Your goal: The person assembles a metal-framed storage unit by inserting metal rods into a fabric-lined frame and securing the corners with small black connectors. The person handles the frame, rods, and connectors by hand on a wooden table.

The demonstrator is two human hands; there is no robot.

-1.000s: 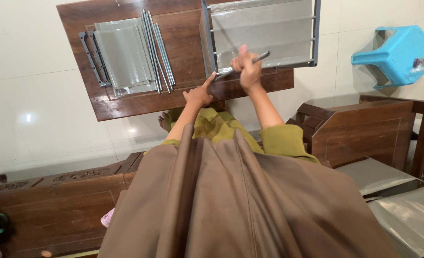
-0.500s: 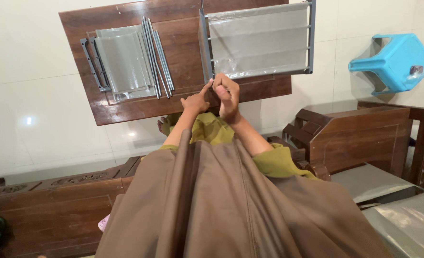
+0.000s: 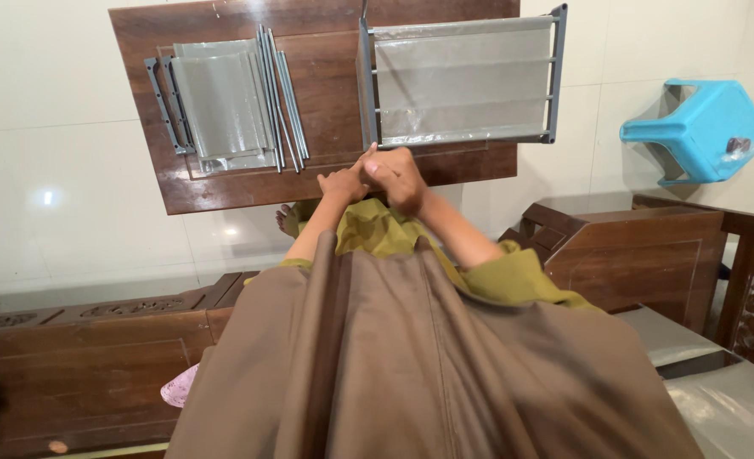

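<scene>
Two hands, the left hand [image 3: 340, 183] and the right hand [image 3: 396, 174], meet at the near edge of one wooden surface [image 3: 326, 119]. On that surface sit one assembled grey rack frame [image 3: 462, 81] and one flat stack of grey panels [image 3: 224, 102]. To the right of the surface stands one blue plastic stool [image 3: 695, 132].

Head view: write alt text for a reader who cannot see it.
Both hands, left hand and right hand, meet at the near edge of a dark wooden table, beside a grey fabric-shelf frame. Loose grey rods and panels lie to the left; a blue stool stands right.

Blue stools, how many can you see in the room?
1. The blue plastic stool stands on the white floor at the far right, beside the dark wooden furniture. Others could be hidden outside the picture.
</scene>
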